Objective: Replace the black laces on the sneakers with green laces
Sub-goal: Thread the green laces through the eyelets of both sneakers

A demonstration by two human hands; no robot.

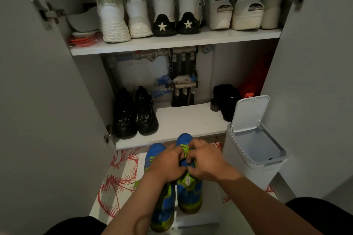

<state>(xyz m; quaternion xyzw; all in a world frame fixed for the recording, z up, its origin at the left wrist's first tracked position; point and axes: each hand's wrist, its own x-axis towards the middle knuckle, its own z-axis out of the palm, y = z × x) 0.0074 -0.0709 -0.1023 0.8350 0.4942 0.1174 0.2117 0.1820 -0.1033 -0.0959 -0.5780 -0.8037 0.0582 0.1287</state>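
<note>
**Sneakers on the stand, lacing under way**

Sneakers in blue and green sit side by side on a white stand close in front of the person, toes pointing away. That puts the eyelets straight under the head and within easy reach of both arms.

The left hand and the right hand meet over the right sneaker. Each has its fingers curled in, pinching the green lace where it crosses the tongue. The fingers hide exactly which strand each one holds. Green rows already show toward the toe, so this looks like threading upward, one hand on each side to keep the pull even.

The left sneaker lies just beside it, partly under the left forearm. Its lacing is mostly hidden.

A red-patterned mat lies under the stand. To the right stands a small white bin with its lid up, probably set there for the old laces.

Beyond, the cupboard doors stand open. Black shoes sit on the lower shelf, with pipes behind. White shoes line the upper shelf.
</note>
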